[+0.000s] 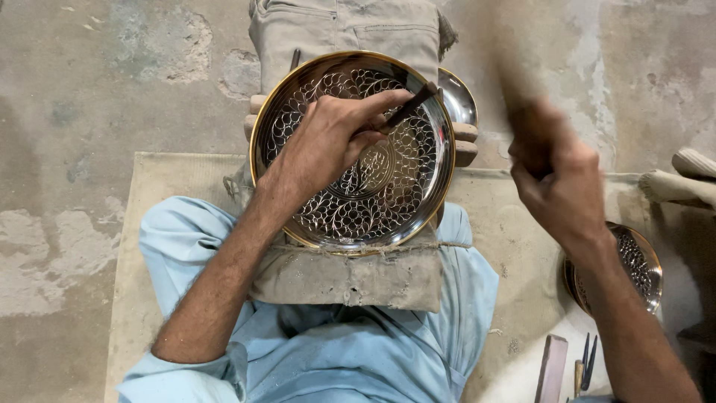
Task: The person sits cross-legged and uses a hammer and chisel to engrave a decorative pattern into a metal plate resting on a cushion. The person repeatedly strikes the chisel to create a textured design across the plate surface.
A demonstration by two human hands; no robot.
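On the far left I see bare grey concrete floor (89, 112) with pale worn patches. A dusty tan mat (149, 224) lies on it, and I sit on that mat in light blue clothes (335, 351).

My left arm comes up from the bottom left. My left hand (324, 142) rests over the big round shiny metal plate with a gold rim and a leafy cut pattern (388, 201). Its fingers are curled tight around a thin dark metal punch tool (412, 104). The tool leans, and its tip touches the plate near the top right part of the pattern.

The plate lies flat, in the middle of the view, on a dusty grey cloth-wrapped block (350, 276) that sits on my lap. Just behind the plate, a second shiny metal dish (461, 97) peeks out.

To the right, my right hand (556, 179) is up in the air, well apart from the plate. It is closed in a fist around a dark handle (522, 97), which is too blurred to make out well.

Under that wrist sits 1 small round patterned metal bowl (641, 269) on the mat. Near the bottom right lie a flat wooden piece (552, 369) and a few small dark hand tools (585, 362).
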